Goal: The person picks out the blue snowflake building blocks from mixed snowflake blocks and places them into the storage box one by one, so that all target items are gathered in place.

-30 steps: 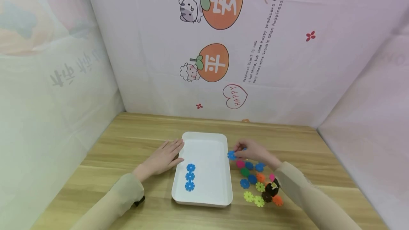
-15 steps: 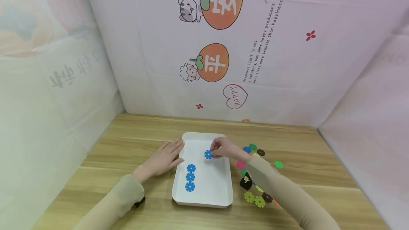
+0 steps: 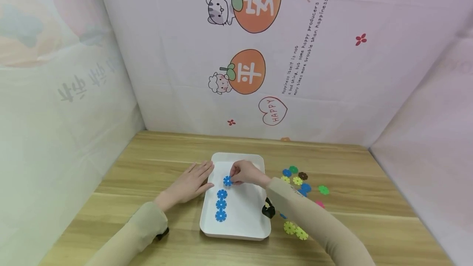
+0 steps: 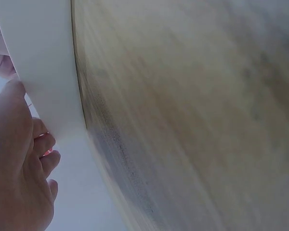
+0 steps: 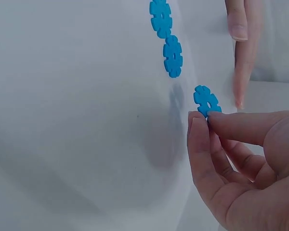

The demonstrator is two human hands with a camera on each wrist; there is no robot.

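A blue snowflake disc (image 3: 227, 181) is pinched between the thumb and fingers of my right hand (image 3: 244, 173), above the far left part of the white tray (image 3: 245, 212). In the right wrist view the same held disc (image 5: 205, 99) stands apart from the blue discs (image 5: 173, 57) in the tray. Three blue discs (image 3: 221, 205) lie there in a column along the left side, nearer to me than the held one. My left hand (image 3: 186, 182) rests with its fingers extended on the tray's left rim; the left wrist view shows this hand (image 4: 19, 159) against the tray wall.
Loose snowflake discs in several colours lie right of the tray, among them a green disc (image 3: 323, 190), a brown disc (image 3: 303, 175) and a yellow disc (image 3: 290, 228). My right forearm hides part of them. A printed cloth wall (image 3: 184, 93) stands behind the wooden table (image 3: 177, 147).
My right hand has moved left from beside the loose discs to over the tray, carrying the blue snowflake disc. The left hand has stayed on the rim.
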